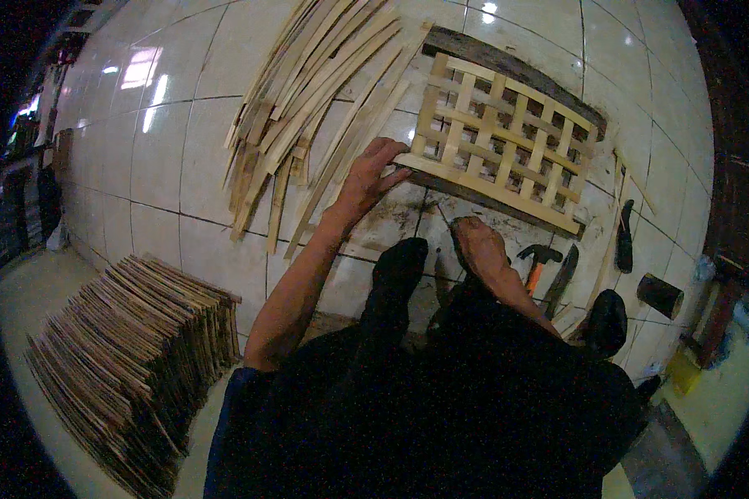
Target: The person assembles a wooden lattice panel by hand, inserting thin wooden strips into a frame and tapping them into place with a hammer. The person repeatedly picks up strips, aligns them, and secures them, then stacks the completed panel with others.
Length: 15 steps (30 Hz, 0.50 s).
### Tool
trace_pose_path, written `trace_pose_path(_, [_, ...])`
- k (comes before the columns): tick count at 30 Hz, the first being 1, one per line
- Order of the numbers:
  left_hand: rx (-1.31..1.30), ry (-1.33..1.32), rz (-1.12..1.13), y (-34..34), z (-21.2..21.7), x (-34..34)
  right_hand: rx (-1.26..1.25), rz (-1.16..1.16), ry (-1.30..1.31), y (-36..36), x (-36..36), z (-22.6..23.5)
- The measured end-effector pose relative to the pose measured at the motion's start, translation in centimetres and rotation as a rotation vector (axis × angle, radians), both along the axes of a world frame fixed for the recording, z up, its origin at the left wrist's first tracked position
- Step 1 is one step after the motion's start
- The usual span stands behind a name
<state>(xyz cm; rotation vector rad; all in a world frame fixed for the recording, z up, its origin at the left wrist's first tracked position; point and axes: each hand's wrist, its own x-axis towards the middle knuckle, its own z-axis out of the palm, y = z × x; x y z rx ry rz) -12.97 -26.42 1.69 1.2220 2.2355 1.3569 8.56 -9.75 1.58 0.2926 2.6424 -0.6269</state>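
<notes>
A lattice panel of woven pale bamboo strips (499,137) lies ahead of me, propped on dark wooden battens (508,60) along its far and near edges. My left hand (374,176) pinches its near left corner, thumb below and fingers on top. Close to my feet, my right hand (480,247) is closed, and a thin, pointed rod (443,214) sticks out of it toward the panel. What kind of tool the rod is, I cannot tell.
Long loose bamboo strips (308,91) lie fanned out at the far left. A tall stack of finished-looking slatted pieces (141,358) stands at lower left. To my right lie a claw hammer (538,259), a broad blade (564,273), a dark-handled tool (625,241) and a dark cylinder (661,295).
</notes>
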Motion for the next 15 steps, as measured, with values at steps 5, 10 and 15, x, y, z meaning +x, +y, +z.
trace_pose_path(5, [0.012, 0.046, -0.018, 0.3, -0.6, -0.1, 0.005, -0.022, 0.033, 0.3, -0.1, -0.2])
trace_pose_path(10, [0.011, 0.004, -0.001, -0.1, -0.4, 0.3, 0.025, -0.011, 0.207, 0.1, 0.0, 0.0])
trace_pose_path(15, [0.035, 0.057, -0.016, 0.3, -0.7, 0.3, -0.156, -0.131, 0.408, 0.4, 0.8, -3.0])
